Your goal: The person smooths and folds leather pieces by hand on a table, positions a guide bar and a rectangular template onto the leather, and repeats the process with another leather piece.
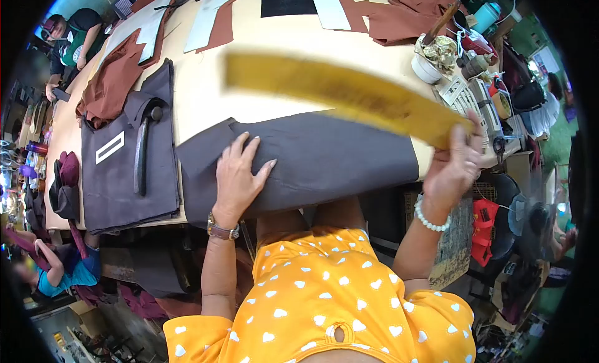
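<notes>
My right hand [450,169], a beaded bracelet at its wrist, grips one end of a long, flat yellow strip [349,94]. The strip is raised over the table and blurred, stretching to the left; its markings are too smeared to read. Under it, a dark grey piece of cloth [337,160] lies along the table's near edge. My left hand [239,179] rests flat on this cloth with fingers spread. Left of that hand is a folded stack of dark grey cloth [112,182], with a dark hammer-like tool [142,154] and a small white rectangular frame [110,148] on top.
Rust-brown cloth [115,82] and white pattern pieces [209,19] lie across the pale table [199,88]. A white bowl [426,68] stands at the right, near a keyboard-like device [458,98]. One co-worker [75,41] is at the far left corner, another person [62,269] lower left.
</notes>
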Demonstrator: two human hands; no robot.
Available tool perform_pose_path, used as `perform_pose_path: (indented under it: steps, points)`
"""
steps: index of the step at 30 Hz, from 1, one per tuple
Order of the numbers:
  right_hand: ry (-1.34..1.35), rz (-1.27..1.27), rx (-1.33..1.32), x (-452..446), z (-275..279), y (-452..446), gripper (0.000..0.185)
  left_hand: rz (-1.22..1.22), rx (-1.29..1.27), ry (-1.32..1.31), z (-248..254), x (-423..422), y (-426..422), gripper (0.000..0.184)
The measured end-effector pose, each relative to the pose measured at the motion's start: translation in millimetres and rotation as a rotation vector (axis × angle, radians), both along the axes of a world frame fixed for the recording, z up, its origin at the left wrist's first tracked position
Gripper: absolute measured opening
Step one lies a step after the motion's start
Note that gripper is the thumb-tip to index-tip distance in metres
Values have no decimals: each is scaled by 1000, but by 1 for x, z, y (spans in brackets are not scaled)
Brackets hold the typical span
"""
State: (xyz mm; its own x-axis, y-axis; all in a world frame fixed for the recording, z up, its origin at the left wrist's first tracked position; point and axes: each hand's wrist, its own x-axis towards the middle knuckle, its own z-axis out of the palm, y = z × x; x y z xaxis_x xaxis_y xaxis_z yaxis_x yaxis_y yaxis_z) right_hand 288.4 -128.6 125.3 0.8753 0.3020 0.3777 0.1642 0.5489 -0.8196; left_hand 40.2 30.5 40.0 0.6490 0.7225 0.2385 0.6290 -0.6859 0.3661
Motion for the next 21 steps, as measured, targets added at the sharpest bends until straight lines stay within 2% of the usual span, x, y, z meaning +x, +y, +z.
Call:
perform_pose_path:
  steps: [1,2,3,5,6,7,9,10,13,17,20,21]
  points:
    - [43,107,-86,-5,-7,3,30,-17,55,18,0,-5,6,48]
    - [80,212,-180,-11,-14,6,29,-59,-91,-100,-14,-16,15,53]
    - [130,314,-230,-17,-22,13,27,-135,311,-69,-20,-26,25,56]
    - [3,423,-393,-8,-62,24,30,46,110,111,-13,-32,32,56]
    - [-257,291,-669,-2,-77,28,32,110,-47,151,-15,-34,40,60]
    - [-521,150,-935,6,-89,29,35,145,6,168,-20,-39,41,62]
    - [-867,-6,-1165,24,-115,27,39,213,116,200,-30,-43,40,65]
    - [-1039,-93,-1275,31,-119,24,41,204,67,212,-29,-44,38,67]
    - [-951,6,-1358,36,-116,10,46,216,17,280,-25,-42,31,67]
    - [-970,-24,-1350,40,-113,-9,45,182,36,262,-21,-37,12,67]
    - [-983,-47,-1227,53,-114,-15,40,181,103,239,-14,-34,5,63]
    - [-944,-162,-1241,59,-111,-16,37,181,109,221,-12,-34,5,62]
